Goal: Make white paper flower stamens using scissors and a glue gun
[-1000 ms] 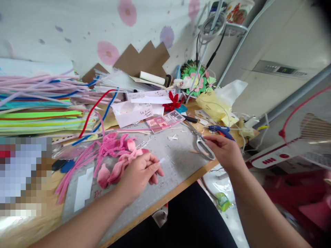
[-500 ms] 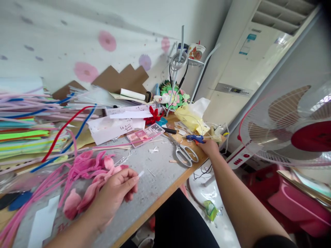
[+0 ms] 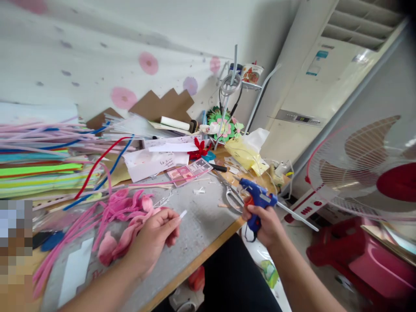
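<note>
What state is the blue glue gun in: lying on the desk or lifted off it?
Lifted: the right hand grips the glue gun by its handle, held up at the desk edge.

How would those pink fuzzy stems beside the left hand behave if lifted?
The pink fuzzy stems would probably flop and stay bent, since they already lie curled. Their thin, fluffy look suggests little weight and no slipping.

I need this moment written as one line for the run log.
right hand: holds blue glue gun | left hand: pinches small white piece | near: pink pipe-cleaner petals, scissors
</note>
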The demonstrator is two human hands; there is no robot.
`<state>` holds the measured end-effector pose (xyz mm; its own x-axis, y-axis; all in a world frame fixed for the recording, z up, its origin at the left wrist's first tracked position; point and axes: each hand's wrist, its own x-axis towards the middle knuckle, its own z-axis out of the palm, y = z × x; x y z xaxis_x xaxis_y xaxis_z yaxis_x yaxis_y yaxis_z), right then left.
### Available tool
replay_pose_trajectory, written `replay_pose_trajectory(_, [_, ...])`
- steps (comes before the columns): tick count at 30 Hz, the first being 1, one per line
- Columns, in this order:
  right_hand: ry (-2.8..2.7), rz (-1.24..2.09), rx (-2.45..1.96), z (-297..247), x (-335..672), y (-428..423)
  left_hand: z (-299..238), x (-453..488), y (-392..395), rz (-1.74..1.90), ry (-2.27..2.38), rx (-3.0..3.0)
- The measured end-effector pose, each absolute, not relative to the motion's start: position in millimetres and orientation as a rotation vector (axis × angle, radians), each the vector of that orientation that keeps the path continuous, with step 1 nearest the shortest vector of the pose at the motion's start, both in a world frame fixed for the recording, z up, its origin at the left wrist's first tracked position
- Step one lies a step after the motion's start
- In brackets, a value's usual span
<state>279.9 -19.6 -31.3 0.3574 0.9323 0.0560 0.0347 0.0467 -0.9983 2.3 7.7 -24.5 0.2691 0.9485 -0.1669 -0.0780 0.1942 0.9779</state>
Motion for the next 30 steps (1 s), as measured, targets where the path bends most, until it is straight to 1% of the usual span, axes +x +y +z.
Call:
replay_pose_trajectory(2, [-1.028,0.949,-1.274,-41,252,-30,-26,4,8,0.993,1.03,1.102])
replay_pose_trajectory(4, [-1.195,0.935,-1.223,-47,230,-35,-28,5,8,1.039,1.043,1.071])
replay_pose_trajectory(8, [-1.638,0.663,-1.195,-48,204,-28,-32,4,9,1.077,1.089,1.01])
replay_pose_trajectory(11, [-1.805,0.443,-1.175,-46,199,-21,-32,3,10,1.093,1.115,0.993])
replay_pose_trajectory(13, [-1.89,0.382,-1.127,-47,198,-18,-32,2,11,1.096,1.119,0.987])
replay_pose_trajectory(24, [-1.928,0.331,-1.128,-63,201,-20,-29,2,12,1.112,1.098,0.938])
replay_pose_trajectory(30, [-1.904,0.412,-1.124,-49,199,-17,-29,0,11,1.102,1.077,0.916])
